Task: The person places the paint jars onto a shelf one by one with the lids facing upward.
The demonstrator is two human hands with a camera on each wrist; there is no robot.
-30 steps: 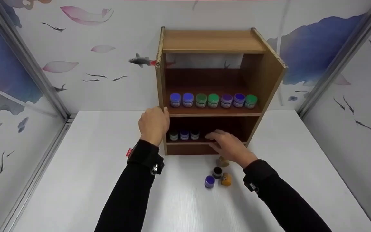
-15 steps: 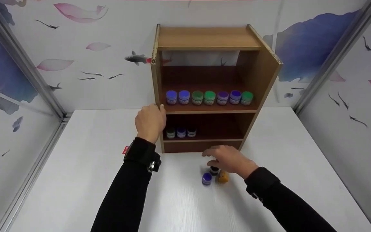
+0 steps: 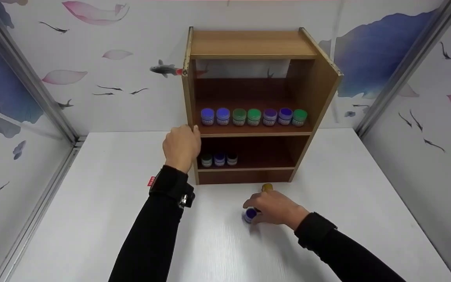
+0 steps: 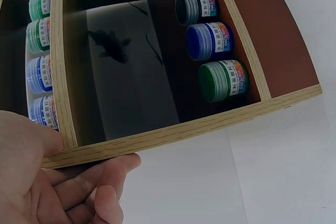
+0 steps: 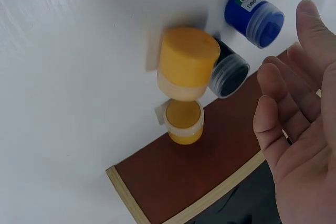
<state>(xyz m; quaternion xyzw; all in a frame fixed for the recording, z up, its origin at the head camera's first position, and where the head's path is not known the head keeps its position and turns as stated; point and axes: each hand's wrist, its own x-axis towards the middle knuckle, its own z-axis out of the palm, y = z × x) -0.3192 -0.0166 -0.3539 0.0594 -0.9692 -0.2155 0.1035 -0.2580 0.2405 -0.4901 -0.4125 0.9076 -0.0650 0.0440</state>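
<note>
My left hand (image 3: 181, 145) grips the left side panel (image 4: 157, 136) of a small wooden shelf (image 3: 253, 44), thumb at the front edge and fingers curled behind. My right hand (image 3: 276, 207) hovers above the table with loosely bent fingers. Between its thumb and fingers, in the head view, is a blue paint jar (image 3: 250, 214); the right wrist view shows a gap between the fingers and that blue jar (image 5: 254, 18). Beside it lie a black paint jar (image 5: 229, 72) and a yellow paint jar (image 5: 189, 61). Another yellow jar (image 5: 184, 121) is closest to the shelf.
Several green, blue and purple paint jars (image 3: 254, 116) line the upper compartment. A green jar (image 4: 223, 80), a blue jar (image 4: 210, 41) and a black jar (image 4: 197, 8) stand at the lower compartment's left. Patterned walls (image 3: 131, 70) enclose the white table (image 3: 92, 219).
My right hand has come from the lower compartment back towards me, down over the jars on the table, and reached the blue one. The left hand keeps its grip on the shelf.
</note>
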